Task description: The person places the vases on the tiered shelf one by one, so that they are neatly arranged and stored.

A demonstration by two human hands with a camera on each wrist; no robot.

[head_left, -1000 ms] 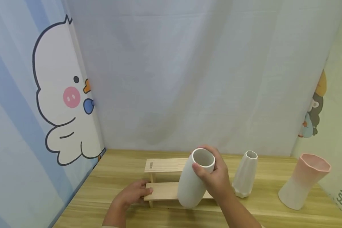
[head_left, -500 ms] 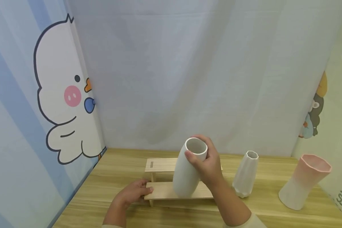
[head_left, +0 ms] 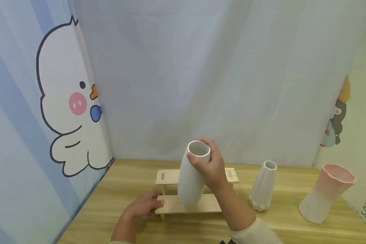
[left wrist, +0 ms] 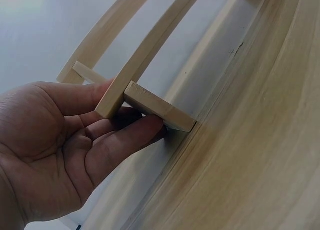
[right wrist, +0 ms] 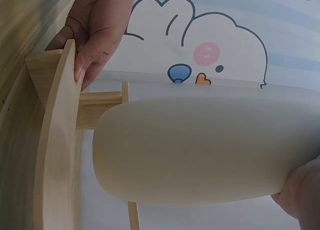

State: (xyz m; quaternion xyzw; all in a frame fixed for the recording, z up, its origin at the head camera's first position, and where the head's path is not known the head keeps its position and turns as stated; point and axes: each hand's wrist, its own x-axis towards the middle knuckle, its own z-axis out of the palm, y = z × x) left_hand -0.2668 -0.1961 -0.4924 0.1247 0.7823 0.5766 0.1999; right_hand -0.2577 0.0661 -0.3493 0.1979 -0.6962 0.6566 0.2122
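My right hand (head_left: pixel 209 166) grips a tall, smooth white vase (head_left: pixel 189 183) near its rim, thumb on the front and fingers round the far side. Slightly tilted, the vase hangs over the lower step of a two-step wooden stand (head_left: pixel 211 203). The right wrist view shows a small gap between the vase's base (right wrist: pixel 107 155) and that lower board (right wrist: pixel 57 155). At the stand's left end, my left hand (head_left: pixel 144 204) pinches the lower board, thumb on top. In the left wrist view its fingers (left wrist: pixel 125 142) curl beneath, against the wooden side support (left wrist: pixel 160 107).
Right of the stand, a slim ribbed white vase (head_left: pixel 263 186) stands on the wood-grain table (head_left: pixel 109 193). Farther right is a flared pink-and-white vase (head_left: pixel 326 193). A grey curtain (head_left: pixel 201 84) hangs behind, with cartoon-printed panels on both sides.
My right hand has carried the white vase left and away from me, from in front of the stand to over its lower step. My left hand keeps its hold on the board.
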